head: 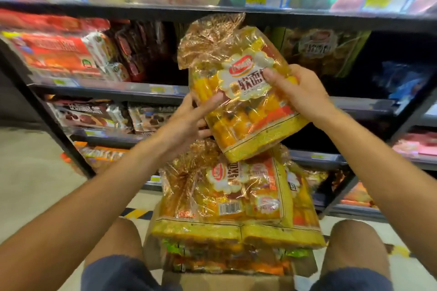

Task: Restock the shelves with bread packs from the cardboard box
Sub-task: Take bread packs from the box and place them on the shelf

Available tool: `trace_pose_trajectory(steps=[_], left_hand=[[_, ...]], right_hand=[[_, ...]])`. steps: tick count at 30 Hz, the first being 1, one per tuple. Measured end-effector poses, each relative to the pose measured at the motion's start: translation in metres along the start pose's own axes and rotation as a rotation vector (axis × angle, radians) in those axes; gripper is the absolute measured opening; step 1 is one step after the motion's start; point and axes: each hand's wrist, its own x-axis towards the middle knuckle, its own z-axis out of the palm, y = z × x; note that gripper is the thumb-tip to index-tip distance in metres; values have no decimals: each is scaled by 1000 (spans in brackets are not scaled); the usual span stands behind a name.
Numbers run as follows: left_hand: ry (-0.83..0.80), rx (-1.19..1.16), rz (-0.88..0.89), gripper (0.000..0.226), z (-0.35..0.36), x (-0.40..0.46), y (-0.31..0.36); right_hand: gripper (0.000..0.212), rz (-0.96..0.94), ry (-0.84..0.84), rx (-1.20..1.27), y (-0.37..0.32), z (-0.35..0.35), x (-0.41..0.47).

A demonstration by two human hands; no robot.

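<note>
We hold one bread pack (238, 92) tilted above the cardboard box (227, 279), our right hand (298, 90) pinching its upper right edge, our left hand (189, 120) gripping its lower left, its long axis pointing up toward the dark shelf gap (350, 82) ahead.

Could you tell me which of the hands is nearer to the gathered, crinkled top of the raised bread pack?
The right hand. It grips the raised bread pack at its right edge by the label, closer to the crinkled top. The left hand holds the pack's lower left edge, farther down.
</note>
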Motion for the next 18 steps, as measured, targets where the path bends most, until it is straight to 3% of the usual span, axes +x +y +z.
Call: trace_pose_trajectory(steps=[4, 9, 13, 15, 18], left_hand=[[146, -70, 60, 69, 15, -2, -9], [227, -53, 197, 58, -1, -5, 3], [275, 14, 257, 57, -26, -12, 12], [302, 63, 261, 59, -38, -17, 10], [307, 118, 241, 66, -53, -23, 3]], right_hand=[[52, -24, 32, 17, 3, 12, -12], [48, 76, -176, 281, 11, 12, -18], [48, 249, -226, 452, 31, 4, -13], [42, 267, -318, 281, 43, 7, -10], [60, 163, -670, -240, 50, 26, -11]])
